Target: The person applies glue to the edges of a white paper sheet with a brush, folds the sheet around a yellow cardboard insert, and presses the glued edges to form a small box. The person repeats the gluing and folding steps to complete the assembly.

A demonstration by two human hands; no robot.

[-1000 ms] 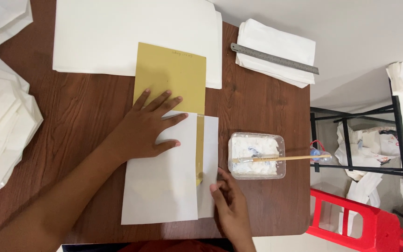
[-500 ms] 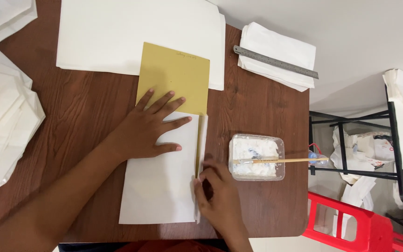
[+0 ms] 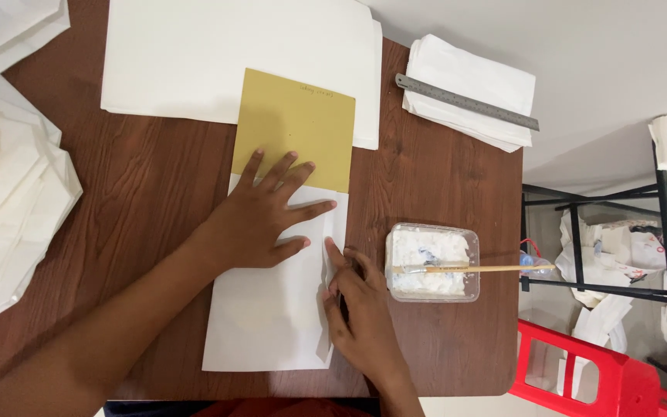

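A white paper sheet (image 3: 264,316) lies folded over the lower part of a mustard-yellow card (image 3: 296,127) on the brown wooden table (image 3: 148,185). My left hand (image 3: 260,220) lies flat on the white sheet, fingers spread, just below the card's bare yellow part. My right hand (image 3: 357,309) presses its fingertips along the sheet's folded right edge, where a narrow flap lies over the sheet. Neither hand holds anything.
A clear plastic tub of white paste (image 3: 431,262) with a wooden brush (image 3: 472,269) across it sits right of my right hand. A metal ruler (image 3: 465,102) rests on folded white paper (image 3: 472,89). Large white sheets (image 3: 233,54) lie behind; more paper (image 3: 9,193) left. Red stool (image 3: 596,378) beside the table.
The narrow right flap of the white sheet has been folded over, hiding the yellow strip. My right hand moved up onto that folded edge. My left hand stayed put.
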